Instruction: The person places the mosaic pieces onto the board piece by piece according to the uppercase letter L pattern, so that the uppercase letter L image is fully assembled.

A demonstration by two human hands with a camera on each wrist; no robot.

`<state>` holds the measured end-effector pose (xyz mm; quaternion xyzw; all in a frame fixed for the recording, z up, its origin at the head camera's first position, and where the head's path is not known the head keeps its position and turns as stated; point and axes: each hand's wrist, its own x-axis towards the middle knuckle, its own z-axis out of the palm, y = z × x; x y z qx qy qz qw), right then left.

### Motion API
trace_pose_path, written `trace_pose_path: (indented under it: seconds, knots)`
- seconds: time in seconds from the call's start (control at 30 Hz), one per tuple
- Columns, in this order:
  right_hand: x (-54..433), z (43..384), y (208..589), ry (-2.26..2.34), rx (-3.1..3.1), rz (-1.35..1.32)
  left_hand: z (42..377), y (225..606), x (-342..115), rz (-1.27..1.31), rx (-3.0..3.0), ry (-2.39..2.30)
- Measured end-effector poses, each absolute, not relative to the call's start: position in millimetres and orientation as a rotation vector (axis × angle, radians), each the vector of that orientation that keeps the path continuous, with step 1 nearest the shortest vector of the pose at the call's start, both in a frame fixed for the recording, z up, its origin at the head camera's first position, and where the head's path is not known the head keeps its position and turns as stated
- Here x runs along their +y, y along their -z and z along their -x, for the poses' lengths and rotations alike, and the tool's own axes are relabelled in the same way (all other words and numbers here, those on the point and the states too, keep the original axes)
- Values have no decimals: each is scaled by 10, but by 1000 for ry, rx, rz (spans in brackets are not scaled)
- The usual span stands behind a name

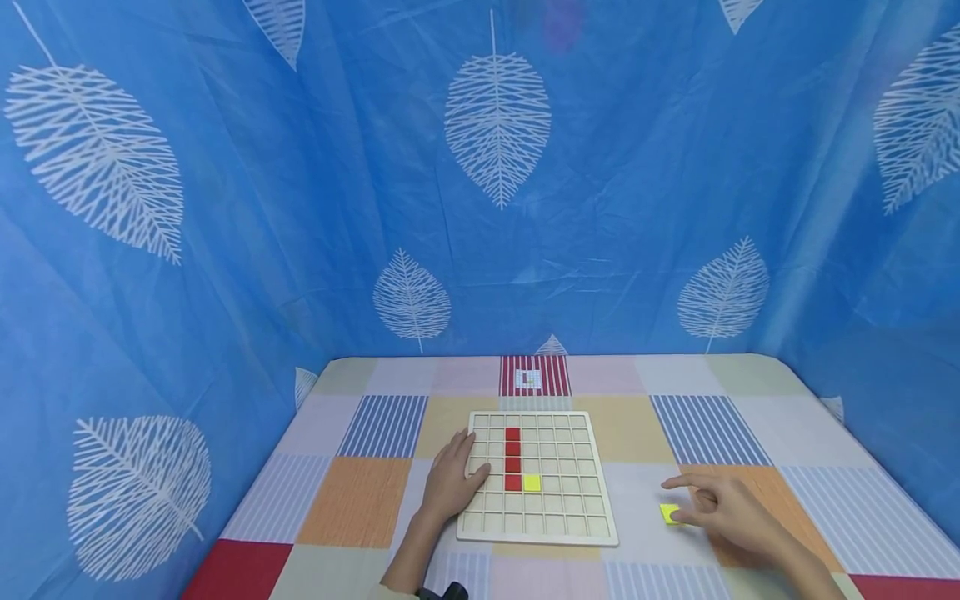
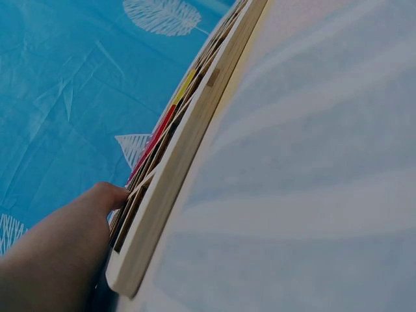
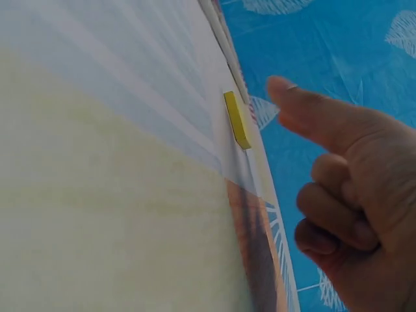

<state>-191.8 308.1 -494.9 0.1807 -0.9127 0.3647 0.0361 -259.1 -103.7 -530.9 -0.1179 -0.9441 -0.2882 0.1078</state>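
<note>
A pale wooden grid board (image 1: 555, 527) lies on the table with several red tiles (image 1: 513, 463) in one column. One yellow tile (image 1: 532, 483) sits right of the lowest red one. My left hand (image 1: 448, 482) rests at the board's left edge, fingers extended and thumb over the rim. On the cloth to the board's right lies a loose yellow tile (image 3: 237, 121). Above it is my right hand (image 1: 723, 508), index finger and thumb apart, other fingers curled in. The thumb overlaps this tile in the head view; the right wrist view shows nothing between the fingers.
A patchwork-patterned cloth (image 1: 360, 504) covers the table. At its far side lies a small white card (image 1: 528, 379) with a printed grid pattern. Blue curtains (image 1: 600, 208) with white leaves hang behind and on both sides.
</note>
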Motion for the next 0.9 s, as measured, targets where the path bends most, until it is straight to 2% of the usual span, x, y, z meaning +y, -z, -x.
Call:
trace_pose_path:
  seconds: [0.5,0.73,0.9]
  knots:
    - [3025,1987,4974,-1011,-2940,-497,2579,5302,-1044,356,-2769,856]
    - [2615,2085,4955,-952,-2757,-461,2572,5305,-1047,357,-2779,843]
    - [2261,2190,4959,-1005,-2688,-607,2574,5307,-1046,369,-2768,853]
